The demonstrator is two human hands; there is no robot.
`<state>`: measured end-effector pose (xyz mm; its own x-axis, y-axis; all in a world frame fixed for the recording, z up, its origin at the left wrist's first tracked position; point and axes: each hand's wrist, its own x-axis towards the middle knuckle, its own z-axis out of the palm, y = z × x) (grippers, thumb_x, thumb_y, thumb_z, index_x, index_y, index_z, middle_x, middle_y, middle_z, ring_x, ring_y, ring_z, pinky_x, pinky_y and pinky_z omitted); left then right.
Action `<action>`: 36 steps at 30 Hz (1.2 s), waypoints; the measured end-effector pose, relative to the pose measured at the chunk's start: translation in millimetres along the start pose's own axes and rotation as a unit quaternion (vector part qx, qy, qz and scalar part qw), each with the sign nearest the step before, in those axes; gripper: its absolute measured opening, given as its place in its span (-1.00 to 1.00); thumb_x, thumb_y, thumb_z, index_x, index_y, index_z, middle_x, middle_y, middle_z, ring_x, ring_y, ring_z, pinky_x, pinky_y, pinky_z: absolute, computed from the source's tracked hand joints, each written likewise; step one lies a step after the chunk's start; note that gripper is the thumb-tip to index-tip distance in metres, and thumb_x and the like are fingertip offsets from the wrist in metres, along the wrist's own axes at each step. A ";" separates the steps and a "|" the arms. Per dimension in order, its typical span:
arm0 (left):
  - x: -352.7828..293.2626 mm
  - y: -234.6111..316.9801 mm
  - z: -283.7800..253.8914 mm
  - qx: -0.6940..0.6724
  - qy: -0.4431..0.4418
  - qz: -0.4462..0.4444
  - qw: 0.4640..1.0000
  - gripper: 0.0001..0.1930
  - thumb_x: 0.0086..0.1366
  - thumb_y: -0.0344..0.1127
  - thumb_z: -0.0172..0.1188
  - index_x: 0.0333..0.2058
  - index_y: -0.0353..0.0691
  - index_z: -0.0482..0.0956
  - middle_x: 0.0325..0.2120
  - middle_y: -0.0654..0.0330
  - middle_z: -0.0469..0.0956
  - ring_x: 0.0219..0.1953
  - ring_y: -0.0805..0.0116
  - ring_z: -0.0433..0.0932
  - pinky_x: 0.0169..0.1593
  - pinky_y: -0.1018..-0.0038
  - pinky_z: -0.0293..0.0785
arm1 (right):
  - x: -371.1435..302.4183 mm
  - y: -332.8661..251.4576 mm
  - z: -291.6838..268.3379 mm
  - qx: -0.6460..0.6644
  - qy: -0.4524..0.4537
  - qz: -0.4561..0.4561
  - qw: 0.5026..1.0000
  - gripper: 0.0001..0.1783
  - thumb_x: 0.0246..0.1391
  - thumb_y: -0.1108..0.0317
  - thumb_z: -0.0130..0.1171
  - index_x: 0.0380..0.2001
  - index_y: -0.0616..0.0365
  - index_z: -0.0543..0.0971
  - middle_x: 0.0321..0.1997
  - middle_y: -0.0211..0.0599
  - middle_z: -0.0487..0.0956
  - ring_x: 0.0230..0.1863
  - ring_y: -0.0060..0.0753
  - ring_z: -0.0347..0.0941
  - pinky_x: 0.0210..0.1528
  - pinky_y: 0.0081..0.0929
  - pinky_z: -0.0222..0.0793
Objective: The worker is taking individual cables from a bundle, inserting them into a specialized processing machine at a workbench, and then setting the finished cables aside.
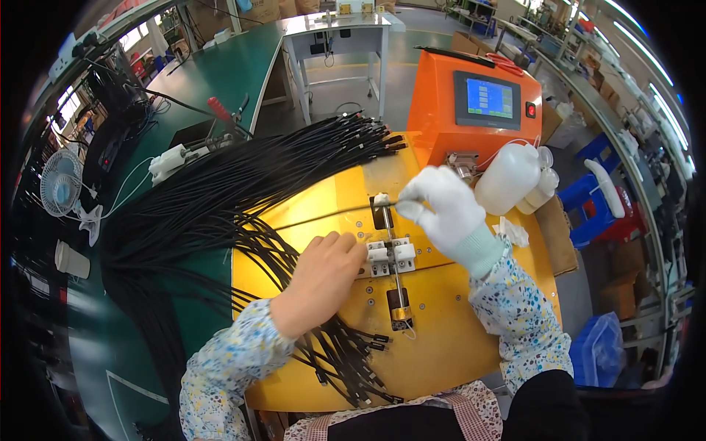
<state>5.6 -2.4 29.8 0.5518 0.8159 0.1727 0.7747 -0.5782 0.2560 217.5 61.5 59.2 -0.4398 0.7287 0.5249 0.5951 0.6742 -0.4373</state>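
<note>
A single black cable (331, 216) is pinched narrowly between the thumb and finger of the white-gloved right hand (447, 212), just beyond the white clamp block (404, 251) and to its right. From that pinch the cable is stretched leftward, past the far side of the block. The bare left hand (318, 281) is held palm down with fingers curled, just left of the block; whether anything is gripped beneath it cannot be told.

A metal rod (398, 283) is set through the block, with a gold-coloured fitting (401, 313) seen at its end on the near side. The block itself is mounted on a yellow plate (456, 331). Left of the block and beyond it, a large bundle of black cables (243, 173) is spread, while loose connector ends (357, 353) are fanned out on its near side. Beyond the block to the right, an orange machine (430, 103) with a lit blue screen (489, 99) is placed; a white bottle (507, 176) is seen right of the block, in front of that machine.
</note>
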 end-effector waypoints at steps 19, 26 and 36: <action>-3.7 -5.6 24.1 0.088 0.091 0.099 0.987 -0.59 0.02 -0.48 0.17 -0.07 -0.27 0.54 -0.49 0.26 0.41 -0.44 0.34 0.41 -0.32 0.44 0.36 | 32.5 37.0 30.7 -0.055 -0.109 0.032 0.992 -0.81 -0.10 0.40 0.26 -0.34 0.14 0.59 -0.35 -0.22 0.54 -0.20 -0.16 0.50 -0.13 -0.31 0.42; 2.0 -3.9 28.9 0.088 0.099 0.113 0.985 -0.62 0.04 -0.47 0.15 -0.09 -0.25 0.55 -0.47 0.27 0.41 -0.42 0.36 0.41 -0.29 0.45 0.37 | 119.2 52.1 97.4 -0.274 -0.250 0.016 0.929 -0.64 0.05 0.38 0.14 -0.03 0.01 0.52 0.02 -0.22 0.48 0.06 -0.22 0.45 0.03 -0.29 0.45; -3.5 -7.9 27.3 0.073 0.100 0.099 0.987 -0.61 0.03 -0.48 0.17 -0.09 -0.23 0.55 -0.46 0.27 0.44 -0.40 0.35 0.43 -0.27 0.44 0.40 | 129.9 41.4 87.4 -0.366 -0.207 -0.133 0.897 -0.86 0.01 0.40 0.17 -0.38 0.05 0.69 -0.25 -0.29 0.65 -0.13 -0.27 0.58 -0.12 -0.38 0.52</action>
<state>6.0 -0.9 1.1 0.6356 0.6642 0.3935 0.7024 -0.7091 0.0623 126.2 194.6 45.4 -0.7545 0.6373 0.1565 0.6470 0.6825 0.3400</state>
